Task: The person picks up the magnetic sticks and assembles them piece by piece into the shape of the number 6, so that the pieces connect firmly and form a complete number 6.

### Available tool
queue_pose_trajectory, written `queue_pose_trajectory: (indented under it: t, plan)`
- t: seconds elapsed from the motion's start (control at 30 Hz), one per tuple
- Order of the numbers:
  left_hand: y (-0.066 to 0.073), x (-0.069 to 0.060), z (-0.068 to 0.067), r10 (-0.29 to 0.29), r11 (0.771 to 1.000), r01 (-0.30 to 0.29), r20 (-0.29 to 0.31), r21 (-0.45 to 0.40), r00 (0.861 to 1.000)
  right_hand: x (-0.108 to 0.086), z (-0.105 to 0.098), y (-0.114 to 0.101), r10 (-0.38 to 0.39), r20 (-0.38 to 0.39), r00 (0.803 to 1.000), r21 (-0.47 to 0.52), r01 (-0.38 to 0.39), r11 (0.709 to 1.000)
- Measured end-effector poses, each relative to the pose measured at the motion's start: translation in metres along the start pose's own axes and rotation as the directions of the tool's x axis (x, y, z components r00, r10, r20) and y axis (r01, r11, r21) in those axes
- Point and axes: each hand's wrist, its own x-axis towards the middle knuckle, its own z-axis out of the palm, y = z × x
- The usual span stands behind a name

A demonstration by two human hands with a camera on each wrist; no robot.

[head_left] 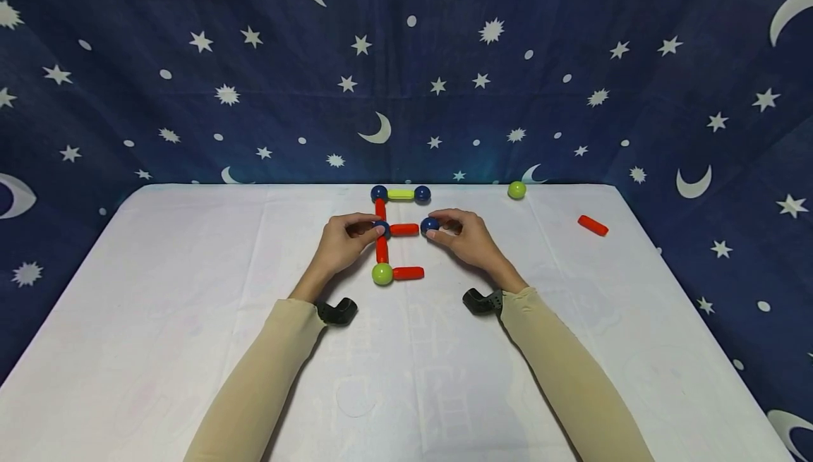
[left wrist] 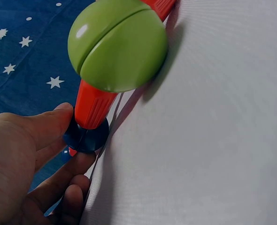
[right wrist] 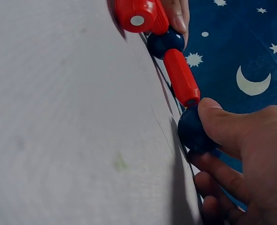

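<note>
My left hand pinches the dark blue ball at the middle joint of a figure made of sticks and balls. Red sticks run from that ball to a blue ball above and a green ball below. A red middle stick points right. Between thumb and fingers, my right hand holds another dark blue ball at this stick's right end; whether they touch I cannot tell. The lower red stick extends right from the green ball.
A yellow-green stick joins the top blue ball to another blue ball. A loose green ball lies near the far edge of the white-covered table. One loose red stick lies to the right. Behind hangs a starry blue cloth.
</note>
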Motion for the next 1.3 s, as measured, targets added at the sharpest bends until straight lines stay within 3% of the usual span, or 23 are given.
queue_pose_trajectory:
  t: [0.43, 0.67, 0.93, 1.3]
  plan:
    - [0.0, 0.0, 0.0, 0.0, 1.0, 0.0, 0.002, 0.003, 1.0, 0.001, 0.004, 0.0, 0.015, 0.011, 1.0, -0.026, -0.015, 1.0]
    - [0.001, 0.0, -0.001, 0.005, 1.0, -0.005, 0.004, 0.002, 1.0, -0.001, -0.006, -0.002, -0.008, 0.01, 1.0, -0.007, 0.008, 1.0]
    - [0.002, 0.0, -0.001, 0.001, 1.0, -0.001, 0.004, 0.006, 1.0, -0.006, -0.029, 0.007, -0.011, -0.033, 0.999, -0.006, 0.011, 1.0]
    - [0.001, 0.0, 0.0, 0.001, 1.0, -0.001, 0.003, 0.007, 1.0, -0.029, -0.08, 0.031, 0.007, -0.134, 0.991, -0.053, -0.015, 0.998]
